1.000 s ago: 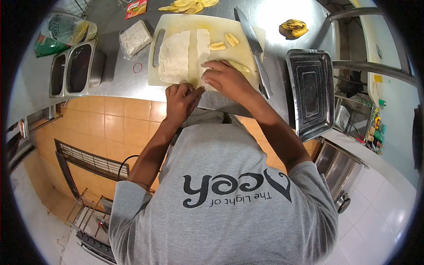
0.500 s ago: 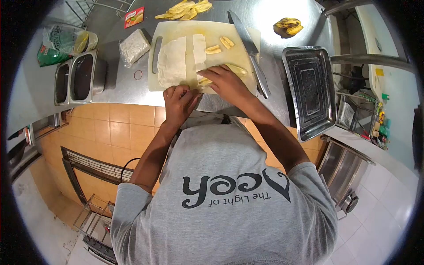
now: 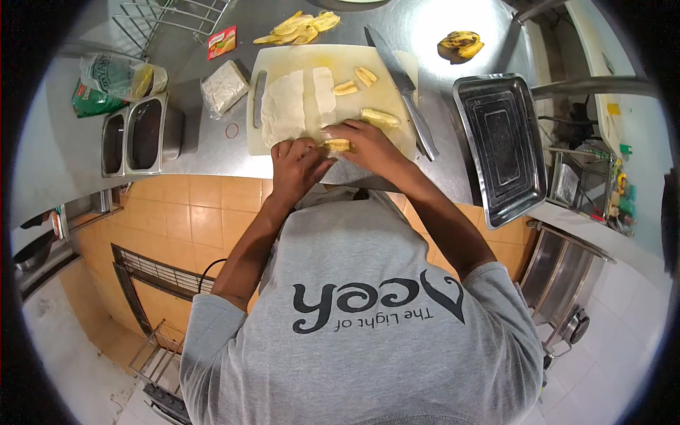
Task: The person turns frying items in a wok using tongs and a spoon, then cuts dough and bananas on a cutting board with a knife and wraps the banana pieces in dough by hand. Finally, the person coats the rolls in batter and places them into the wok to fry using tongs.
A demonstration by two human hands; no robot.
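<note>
A piece of peeled banana [image 3: 337, 144] lies at the near end of a narrow strip of pastry dough [image 3: 324, 95] on the cutting board [image 3: 347, 60]. My right hand [image 3: 368, 150] is around this piece, index finger above it and thumb below. At the board's front edge, my left hand [image 3: 296, 168] has its fingers curled beside the piece's left end; what they pinch is hidden. A wider dough sheet [image 3: 283, 106] lies flat to the left. Two short banana pieces [image 3: 346, 88] and a longer banana half [image 3: 380, 117] rest on the board's right side.
A large knife [image 3: 404, 83] lies across the board's right edge. Farther right is a metal tray [image 3: 467, 127]. On the left stand metal containers [image 3: 170, 131] and a wrapped dough pack [image 3: 224, 88]. Banana peels [image 3: 294, 28] and unpeeled bananas [image 3: 462, 44] lie behind.
The view has shifted slightly, so the board appears lower and further right. My right fingers have drawn back toward me, and the banana piece between my hands shows more clearly.
</note>
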